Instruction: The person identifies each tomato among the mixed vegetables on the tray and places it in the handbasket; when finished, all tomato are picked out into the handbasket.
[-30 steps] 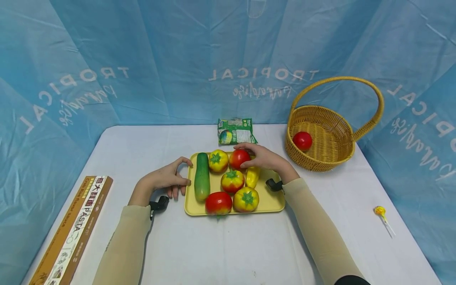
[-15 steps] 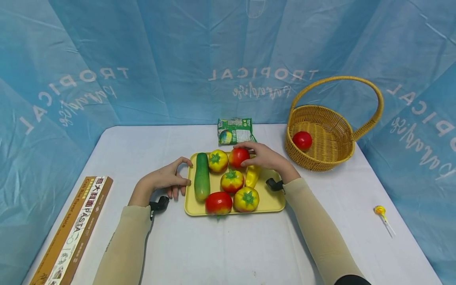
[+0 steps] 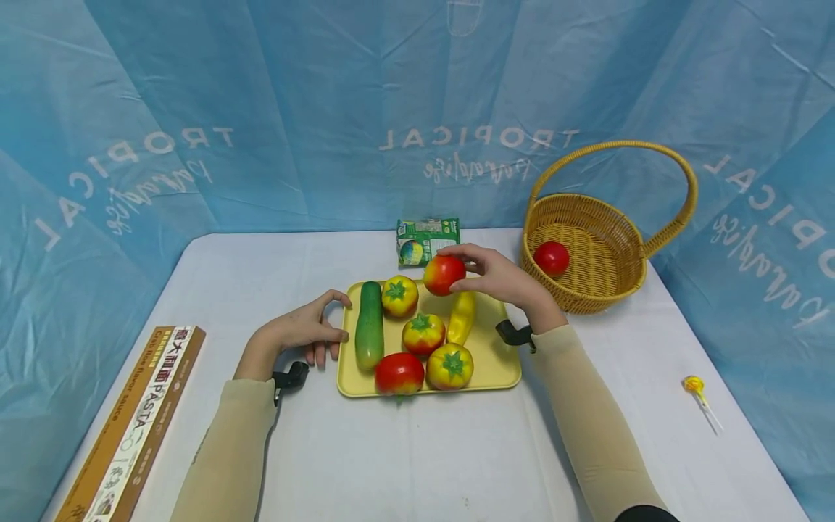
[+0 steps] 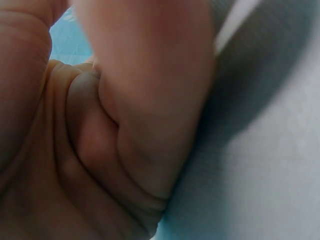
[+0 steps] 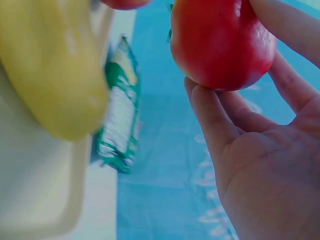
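My right hand (image 3: 499, 278) grips a red-and-yellow toy tomato (image 3: 443, 275) between thumb and fingers, raised over the far edge of the yellow tray (image 3: 496, 370). In the right wrist view the tomato (image 5: 225, 42) shows a bit of green at its stem. My left hand (image 3: 300, 326) holds the tray's left rim, index finger and thumb on it; the left wrist view shows mostly its blurred palm and fingers. On the tray lie a cucumber (image 3: 370, 326), a yellow pepper-like piece (image 3: 462, 317), a red tomato (image 3: 399, 374) and several yellow-red tomatoes (image 3: 450, 366).
A wicker basket (image 3: 587, 301) with a tall handle stands at the back right, a red ball-shaped tomato (image 3: 551, 259) inside. Behind the tray lies a green packet (image 3: 417, 235). A pasta box (image 3: 133, 420) is at left, a lollipop (image 3: 695, 388) at right.
My right hand has lifted the red-and-yellow tomato off the tray, up and slightly to the right. The left hand has stayed at the tray's rim.
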Demonstrator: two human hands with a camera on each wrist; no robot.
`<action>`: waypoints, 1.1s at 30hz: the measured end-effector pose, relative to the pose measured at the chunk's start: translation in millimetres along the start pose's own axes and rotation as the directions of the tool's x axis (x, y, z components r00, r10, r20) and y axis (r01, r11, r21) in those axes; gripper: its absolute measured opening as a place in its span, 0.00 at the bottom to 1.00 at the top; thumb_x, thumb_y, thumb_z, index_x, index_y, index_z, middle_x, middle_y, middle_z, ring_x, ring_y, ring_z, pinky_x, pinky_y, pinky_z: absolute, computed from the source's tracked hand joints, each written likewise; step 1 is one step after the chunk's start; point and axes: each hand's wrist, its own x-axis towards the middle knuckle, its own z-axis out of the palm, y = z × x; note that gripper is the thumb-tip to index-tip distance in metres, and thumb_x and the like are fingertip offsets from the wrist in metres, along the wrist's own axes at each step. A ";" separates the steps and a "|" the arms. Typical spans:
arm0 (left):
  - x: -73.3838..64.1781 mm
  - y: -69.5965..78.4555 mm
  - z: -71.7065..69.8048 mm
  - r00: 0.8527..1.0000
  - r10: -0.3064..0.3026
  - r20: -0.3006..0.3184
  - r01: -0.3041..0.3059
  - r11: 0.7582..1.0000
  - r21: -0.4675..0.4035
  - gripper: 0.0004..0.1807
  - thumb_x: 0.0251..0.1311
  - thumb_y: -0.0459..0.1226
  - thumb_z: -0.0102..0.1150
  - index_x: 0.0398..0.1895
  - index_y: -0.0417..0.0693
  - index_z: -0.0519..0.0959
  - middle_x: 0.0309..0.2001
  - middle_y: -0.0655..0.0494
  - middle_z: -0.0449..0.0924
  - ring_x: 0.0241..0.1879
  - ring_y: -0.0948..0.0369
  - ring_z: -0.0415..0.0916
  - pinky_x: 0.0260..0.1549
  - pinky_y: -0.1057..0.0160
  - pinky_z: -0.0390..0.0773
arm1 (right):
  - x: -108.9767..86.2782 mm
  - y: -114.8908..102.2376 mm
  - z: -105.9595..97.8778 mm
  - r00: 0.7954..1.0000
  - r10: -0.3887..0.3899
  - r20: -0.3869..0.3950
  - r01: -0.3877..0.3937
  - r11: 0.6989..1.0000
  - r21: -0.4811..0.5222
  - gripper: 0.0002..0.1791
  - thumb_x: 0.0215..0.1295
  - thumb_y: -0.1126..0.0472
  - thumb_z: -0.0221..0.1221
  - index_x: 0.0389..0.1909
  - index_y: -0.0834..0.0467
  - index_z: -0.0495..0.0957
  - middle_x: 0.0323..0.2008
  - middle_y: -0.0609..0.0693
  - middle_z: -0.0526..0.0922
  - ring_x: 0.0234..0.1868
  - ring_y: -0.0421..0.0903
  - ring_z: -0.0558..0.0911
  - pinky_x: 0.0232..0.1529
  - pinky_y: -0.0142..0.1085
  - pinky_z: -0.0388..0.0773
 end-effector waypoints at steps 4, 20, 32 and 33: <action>0.3 -0.3 0.4 1.000 -0.003 0.000 0.003 1.000 -0.002 0.37 0.70 0.40 0.65 0.73 0.58 0.53 0.27 0.45 0.88 0.14 0.57 0.81 0.18 0.61 0.83 | -10.6 -6.1 -12.6 0.999 -0.002 -0.043 0.005 0.998 0.071 0.34 0.72 0.58 0.68 0.77 0.49 0.70 0.77 0.50 0.71 0.79 0.54 0.70 0.82 0.56 0.62; -0.8 1.5 1.6 1.000 0.008 -0.008 -0.008 1.000 0.008 0.36 0.70 0.39 0.65 0.73 0.57 0.54 0.27 0.44 0.88 0.14 0.57 0.81 0.18 0.61 0.84 | -55.8 -0.6 -66.1 0.944 0.114 -0.309 -0.055 0.980 0.193 0.34 0.70 0.61 0.70 0.75 0.47 0.71 0.72 0.50 0.74 0.70 0.48 0.76 0.58 0.27 0.82; -1.7 1.1 2.0 1.000 0.018 -0.010 -0.018 1.000 0.011 0.37 0.70 0.39 0.65 0.73 0.56 0.53 0.27 0.45 0.88 0.14 0.57 0.81 0.19 0.60 0.84 | -93.6 25.2 -102.7 0.854 0.198 -0.480 -0.122 0.975 0.185 0.36 0.70 0.54 0.70 0.76 0.42 0.70 0.72 0.50 0.73 0.67 0.45 0.76 0.55 0.21 0.81; -1.5 0.9 2.0 1.000 0.018 -0.010 -0.017 1.000 0.011 0.37 0.70 0.39 0.65 0.73 0.56 0.54 0.27 0.45 0.88 0.14 0.57 0.81 0.19 0.60 0.84 | -96.1 28.5 -105.1 0.847 0.209 -0.488 -0.134 0.974 0.183 0.36 0.70 0.53 0.70 0.77 0.41 0.70 0.73 0.51 0.73 0.68 0.45 0.75 0.55 0.21 0.80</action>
